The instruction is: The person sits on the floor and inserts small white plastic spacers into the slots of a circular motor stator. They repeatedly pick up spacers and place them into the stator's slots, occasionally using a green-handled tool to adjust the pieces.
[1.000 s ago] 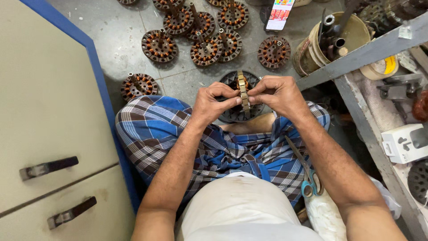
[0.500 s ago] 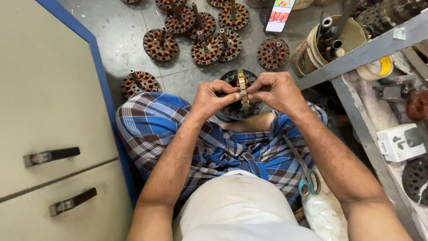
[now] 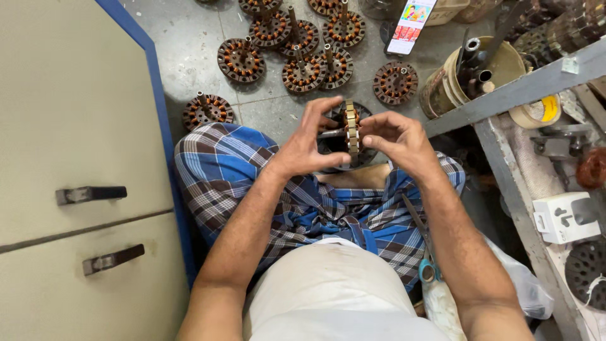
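I hold a round motor stator [image 3: 350, 129] on edge above my lap, its laminated rim facing the camera and its shaft pointing left. My left hand [image 3: 309, 142] grips it from the left, fingers curled over the shaft side. My right hand [image 3: 394, 139] pinches the rim from the right. A second stator lies flat on the floor just behind the held one, mostly hidden by my hands. I sit cross-legged in a blue checked cloth [image 3: 227, 170].
Several wound stators [image 3: 303, 44] lie on the concrete floor ahead, one [image 3: 207, 110] by my left knee. A phone [image 3: 411, 25] leans at the back. A bucket of tools [image 3: 470, 76] stands right, under a grey metal frame [image 3: 524, 88]. Scissors [image 3: 423, 246] rest on my right thigh. A beige cabinet [image 3: 69, 158] stands on my left.
My hands and the stator stay together; the view has shifted slightly and my fingers have adjusted their hold on the rim.
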